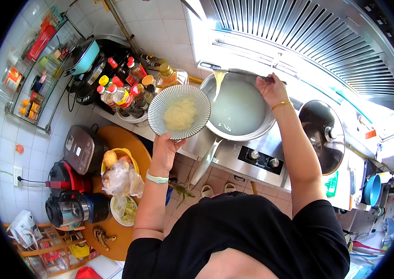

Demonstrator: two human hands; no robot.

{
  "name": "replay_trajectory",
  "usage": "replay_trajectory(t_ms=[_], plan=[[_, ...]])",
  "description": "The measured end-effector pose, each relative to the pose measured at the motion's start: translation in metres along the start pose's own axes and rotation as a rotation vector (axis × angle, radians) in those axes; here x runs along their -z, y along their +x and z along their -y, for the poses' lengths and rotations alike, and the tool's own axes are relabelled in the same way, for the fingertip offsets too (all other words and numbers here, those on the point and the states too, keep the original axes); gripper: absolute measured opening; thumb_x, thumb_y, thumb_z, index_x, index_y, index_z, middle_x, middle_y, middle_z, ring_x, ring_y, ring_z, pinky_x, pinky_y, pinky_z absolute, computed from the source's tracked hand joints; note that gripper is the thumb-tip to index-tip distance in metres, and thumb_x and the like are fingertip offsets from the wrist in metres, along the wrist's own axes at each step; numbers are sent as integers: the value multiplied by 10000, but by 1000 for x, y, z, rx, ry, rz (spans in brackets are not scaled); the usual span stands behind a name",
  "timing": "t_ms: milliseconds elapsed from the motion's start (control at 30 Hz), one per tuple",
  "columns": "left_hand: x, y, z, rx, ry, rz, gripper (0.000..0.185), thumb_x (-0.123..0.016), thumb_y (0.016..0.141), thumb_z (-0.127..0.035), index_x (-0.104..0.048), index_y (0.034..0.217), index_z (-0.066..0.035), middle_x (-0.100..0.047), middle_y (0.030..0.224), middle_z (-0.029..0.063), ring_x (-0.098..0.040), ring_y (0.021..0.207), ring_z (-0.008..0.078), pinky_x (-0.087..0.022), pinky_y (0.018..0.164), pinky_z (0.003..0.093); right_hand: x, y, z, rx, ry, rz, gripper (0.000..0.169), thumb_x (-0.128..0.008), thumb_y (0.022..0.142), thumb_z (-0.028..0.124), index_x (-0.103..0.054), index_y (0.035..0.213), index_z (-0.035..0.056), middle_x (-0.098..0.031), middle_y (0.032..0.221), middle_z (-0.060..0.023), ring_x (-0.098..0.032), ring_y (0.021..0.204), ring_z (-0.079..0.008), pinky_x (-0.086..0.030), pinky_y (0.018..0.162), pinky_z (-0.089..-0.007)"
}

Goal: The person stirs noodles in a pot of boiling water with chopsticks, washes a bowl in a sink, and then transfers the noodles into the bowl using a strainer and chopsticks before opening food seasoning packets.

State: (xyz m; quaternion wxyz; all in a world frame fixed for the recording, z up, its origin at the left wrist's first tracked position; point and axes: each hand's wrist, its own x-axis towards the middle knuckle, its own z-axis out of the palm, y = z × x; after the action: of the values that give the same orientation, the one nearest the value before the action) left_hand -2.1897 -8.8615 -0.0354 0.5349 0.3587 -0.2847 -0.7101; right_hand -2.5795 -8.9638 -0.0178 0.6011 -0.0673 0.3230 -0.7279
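Note:
My left hand (164, 150) grips the near rim of a striped ceramic bowl (155, 111), held beside and partly over the pan's left edge. Pale yellow noodles (181, 113) lie in the bowl. In my right hand (273, 89) is a long dark utensil (244, 72), reaching left across the pan's far side; its exact kind is unclear. A bundle of noodles (219, 83) hangs from its left end, down towards cloudy whitish water (240, 104). That water fills much of a long-handled metal pan (205, 162) standing on the gas stove (226, 153).
Sauce bottles (122, 96) and an oil jug (169, 75) crowd the counter left of the pan. A glass lid (322, 136) stands at the right. Overhead is the range hood (298, 38). A round wooden table (141, 139) carries a rice cooker (85, 148) and a blender (78, 209).

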Motion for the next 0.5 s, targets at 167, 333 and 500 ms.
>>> replay_trajectory(t_ms=[167, 333, 500], plan=[[-3, 16, 14, 37, -8, 91, 508, -530, 883, -165, -356, 1355, -95, -536, 1251, 96, -615, 988, 213, -553, 869, 391, -37, -22, 47, 150, -25, 89, 304, -407, 1024, 212, -509, 817, 15, -567, 819, -145, -620, 835, -321, -565, 847, -420], [-24, 20, 16, 42, 41, 121, 516, -532, 881, -161, -350, 1361, -113, -536, 1251, 87, -614, 1001, 197, -557, 860, 377, -91, -61, 77, 289, -91, 139, 278, -418, 1019, 197, -516, 831, 18, -569, 817, -145, -623, 889, -292, -562, 855, -375], [-41, 27, 23, 73, 72, 191, 521, -532, 881, -161, -340, 1363, -116, -533, 1248, 87, -613, 1022, 204, -557, 855, 371, -128, -92, 107, 412, -152, 349, 225, -398, 1007, 143, -503, 858, 10, -610, 874, -203, -658, 881, -315, -591, 802, -389]])
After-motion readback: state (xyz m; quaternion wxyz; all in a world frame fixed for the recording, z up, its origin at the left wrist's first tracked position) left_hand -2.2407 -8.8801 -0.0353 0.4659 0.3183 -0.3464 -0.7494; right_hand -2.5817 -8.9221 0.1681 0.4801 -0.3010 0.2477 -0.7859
